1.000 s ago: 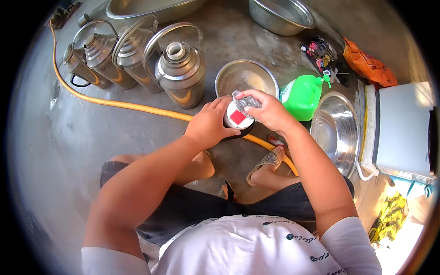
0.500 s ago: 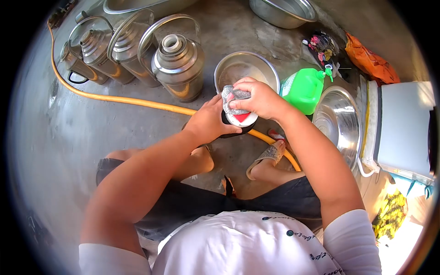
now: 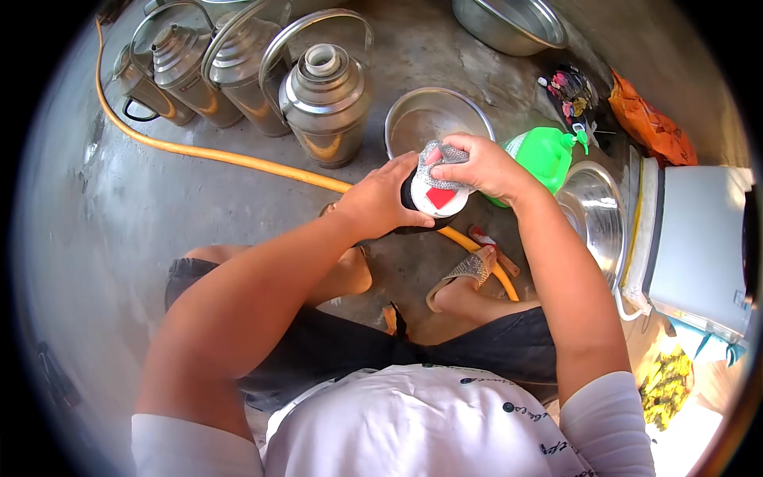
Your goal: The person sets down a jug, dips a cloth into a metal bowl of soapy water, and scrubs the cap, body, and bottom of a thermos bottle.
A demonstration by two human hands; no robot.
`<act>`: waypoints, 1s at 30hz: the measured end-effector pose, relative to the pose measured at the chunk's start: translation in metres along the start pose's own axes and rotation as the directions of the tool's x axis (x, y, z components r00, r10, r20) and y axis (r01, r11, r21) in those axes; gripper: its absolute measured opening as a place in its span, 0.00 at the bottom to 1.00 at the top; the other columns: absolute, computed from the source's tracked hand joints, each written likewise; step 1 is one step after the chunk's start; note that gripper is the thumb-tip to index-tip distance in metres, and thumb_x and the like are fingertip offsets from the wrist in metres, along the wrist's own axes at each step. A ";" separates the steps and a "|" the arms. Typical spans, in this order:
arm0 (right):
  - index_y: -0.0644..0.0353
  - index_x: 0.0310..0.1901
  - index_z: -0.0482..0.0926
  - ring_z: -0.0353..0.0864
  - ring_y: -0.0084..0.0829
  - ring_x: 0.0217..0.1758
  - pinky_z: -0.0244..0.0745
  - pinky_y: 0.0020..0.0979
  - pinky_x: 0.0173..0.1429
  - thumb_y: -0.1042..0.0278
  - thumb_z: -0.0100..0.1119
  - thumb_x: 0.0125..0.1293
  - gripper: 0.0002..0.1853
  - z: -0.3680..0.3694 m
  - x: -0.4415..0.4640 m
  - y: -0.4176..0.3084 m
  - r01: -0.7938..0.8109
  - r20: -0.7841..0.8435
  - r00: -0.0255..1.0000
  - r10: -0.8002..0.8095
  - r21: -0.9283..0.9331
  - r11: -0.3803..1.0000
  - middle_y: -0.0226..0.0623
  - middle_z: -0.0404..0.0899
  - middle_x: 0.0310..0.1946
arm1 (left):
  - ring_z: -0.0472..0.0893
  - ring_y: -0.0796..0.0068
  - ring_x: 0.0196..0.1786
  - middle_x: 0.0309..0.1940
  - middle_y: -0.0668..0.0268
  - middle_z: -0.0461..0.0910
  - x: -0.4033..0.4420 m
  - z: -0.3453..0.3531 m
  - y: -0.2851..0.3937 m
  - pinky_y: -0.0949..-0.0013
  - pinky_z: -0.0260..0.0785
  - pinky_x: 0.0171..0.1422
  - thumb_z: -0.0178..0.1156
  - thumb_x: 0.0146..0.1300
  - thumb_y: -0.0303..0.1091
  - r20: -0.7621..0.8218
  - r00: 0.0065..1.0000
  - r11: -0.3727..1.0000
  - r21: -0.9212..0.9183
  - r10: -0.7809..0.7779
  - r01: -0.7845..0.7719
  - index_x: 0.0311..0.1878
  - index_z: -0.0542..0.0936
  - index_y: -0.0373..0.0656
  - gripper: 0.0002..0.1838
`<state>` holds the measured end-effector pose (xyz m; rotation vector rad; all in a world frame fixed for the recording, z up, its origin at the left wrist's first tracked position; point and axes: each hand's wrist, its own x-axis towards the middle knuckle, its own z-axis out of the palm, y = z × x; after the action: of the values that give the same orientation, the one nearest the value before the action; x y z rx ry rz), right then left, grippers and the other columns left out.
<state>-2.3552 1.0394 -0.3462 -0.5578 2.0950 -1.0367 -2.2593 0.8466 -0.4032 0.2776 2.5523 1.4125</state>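
My left hand is wrapped around the side of a black round container with a white end, which carries a red patch. Its thumb lies along the near edge. In my right hand a grey mesh scrubbing cloth is pinched and pressed against the white end. Much of the container's body is hidden beneath my hands. Just beyond them stands a metal basin with liquid in it. A green pump jug is beside my right wrist.
Several metal thermos flasks with arched handles stand at the upper left. A yellow hose crosses the concrete floor beneath my hands. Further basins lie at the right and top. A white box-like appliance stands at the far right.
The container and both hands have shifted slightly right in view. The scrubbing cloth has moved across the white end, showing more of the red patch. The view itself has moved a little.
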 end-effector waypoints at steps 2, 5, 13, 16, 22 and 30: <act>0.56 0.41 0.85 0.74 0.40 0.55 0.68 0.37 0.62 0.61 0.74 0.52 0.16 0.033 0.000 -0.014 0.234 -0.003 0.962 -0.274 -0.509 0.829 0.39 0.77 0.46 | 0.71 0.56 0.69 0.68 0.57 0.71 -0.001 -0.009 0.015 0.59 0.65 0.72 0.78 0.47 0.52 0.204 0.961 0.972 -0.103 -0.188 0.212 0.72 0.65 0.41 0.51; 0.57 0.41 0.86 0.73 0.41 0.56 0.68 0.37 0.62 0.58 0.74 0.53 0.17 0.018 0.012 -0.013 0.177 0.003 0.982 -0.187 -0.338 0.924 0.39 0.78 0.46 | 0.76 0.58 0.65 0.64 0.57 0.75 0.005 -0.005 0.007 0.62 0.66 0.70 0.79 0.48 0.49 0.122 0.985 0.986 -0.092 -0.125 0.136 0.70 0.65 0.42 0.49; 0.64 0.47 0.83 0.79 0.25 0.52 0.75 0.29 0.57 0.65 0.68 0.64 0.14 0.021 -0.017 0.017 -0.003 -0.264 0.956 0.129 0.430 0.903 0.38 0.81 0.48 | 0.72 0.57 0.69 0.71 0.60 0.69 -0.001 -0.001 0.000 0.59 0.66 0.71 0.74 0.52 0.51 0.087 0.992 0.996 0.004 -0.086 0.086 0.75 0.62 0.51 0.49; 0.56 0.49 0.84 0.73 0.35 0.62 0.67 0.34 0.67 0.68 0.69 0.62 0.14 0.048 -0.045 0.019 0.154 -0.446 0.888 -0.113 0.057 0.986 0.40 0.74 0.59 | 0.72 0.57 0.69 0.71 0.61 0.69 0.001 -0.001 -0.006 0.59 0.67 0.70 0.74 0.52 0.51 0.060 0.997 0.999 0.010 -0.045 0.045 0.76 0.62 0.52 0.49; 0.50 0.50 0.82 0.70 0.47 0.62 0.71 0.45 0.64 0.68 0.72 0.52 0.21 0.064 -0.037 0.012 0.149 -0.397 0.730 -0.556 -0.702 0.697 0.37 0.73 0.60 | 0.72 0.58 0.69 0.72 0.60 0.68 0.004 0.011 -0.005 0.60 0.67 0.71 0.74 0.52 0.52 0.061 0.993 0.992 -0.061 -0.105 0.109 0.76 0.60 0.50 0.51; 0.52 0.49 0.80 0.72 0.51 0.55 0.71 0.47 0.59 0.65 0.69 0.57 0.17 0.063 -0.009 0.024 -0.140 -0.627 0.696 -0.350 -0.597 0.790 0.40 0.74 0.51 | 0.72 0.58 0.70 0.72 0.58 0.68 0.013 0.020 -0.001 0.60 0.66 0.71 0.74 0.51 0.56 0.051 0.980 0.979 -0.062 -0.194 0.197 0.77 0.58 0.45 0.54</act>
<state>-2.3030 1.0279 -0.3877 -0.6573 3.2003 -0.6509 -2.2668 0.8656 -0.4153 0.0450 2.4157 1.3972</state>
